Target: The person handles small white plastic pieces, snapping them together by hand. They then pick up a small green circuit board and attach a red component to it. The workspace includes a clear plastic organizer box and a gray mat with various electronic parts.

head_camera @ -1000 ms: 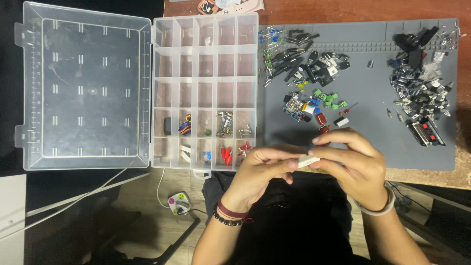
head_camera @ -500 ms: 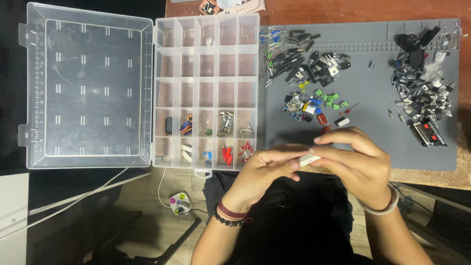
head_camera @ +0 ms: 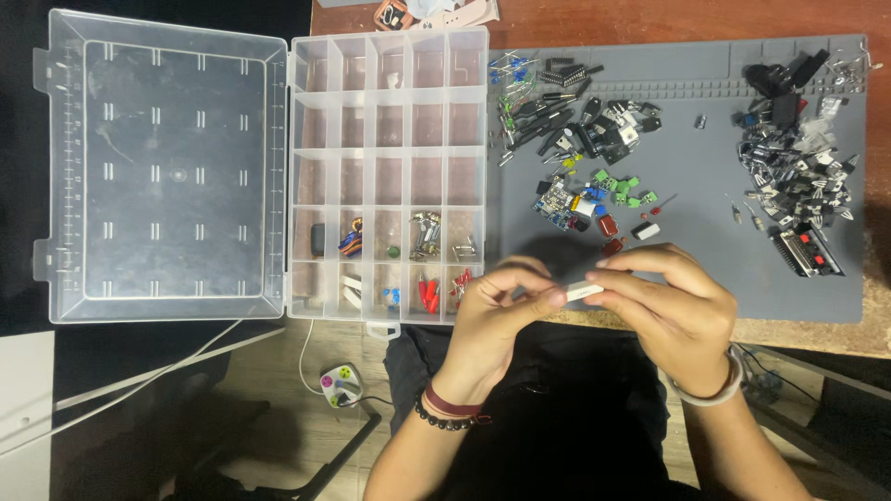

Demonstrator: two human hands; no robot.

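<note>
No packages, labels, signs or screens here — none visible.

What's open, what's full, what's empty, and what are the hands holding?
Clear organizer box: open, most compartments empty, bottom two rows hold small parts.
Lid: folded flat to the side.
Small white part: held between both hands, off the mat.
Left hand: pinching one end of the part.
Right hand: pinching the other end.
Grey mat: lying flat, strewn with loose electronic parts.
</note>
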